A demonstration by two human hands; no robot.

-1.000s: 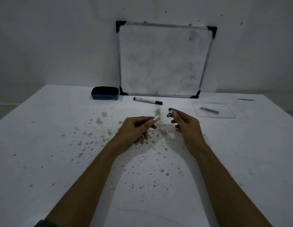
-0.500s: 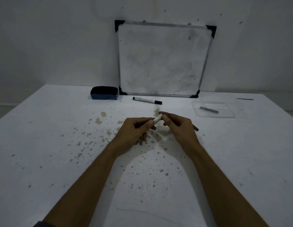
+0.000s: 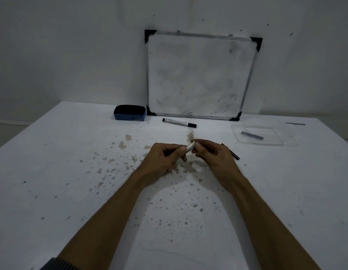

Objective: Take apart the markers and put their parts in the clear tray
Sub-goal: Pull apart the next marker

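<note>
My left hand (image 3: 165, 158) grips a white marker barrel (image 3: 189, 148), most of it hidden in the fist. My right hand (image 3: 212, 154) pinches the barrel's exposed end with its fingertips. A black cap-like part (image 3: 233, 153) lies on the table just right of my right hand. A second, whole marker (image 3: 179, 122), white with black ends, lies farther back in front of the whiteboard. The clear tray (image 3: 239, 138) stands at the right rear with one dark stick-like part (image 3: 252, 135) in it.
A whiteboard (image 3: 200, 75) leans on the wall at the back. A blue eraser (image 3: 130, 113) sits to its left. The white table (image 3: 71, 172) is speckled with stains around my hands. A small dark strip (image 3: 295, 123) lies at the far right rear.
My right hand, which held a small piece apart from the barrel, has come back to the barrel's end and now pinches it. A black part now shows on the table beside it.
</note>
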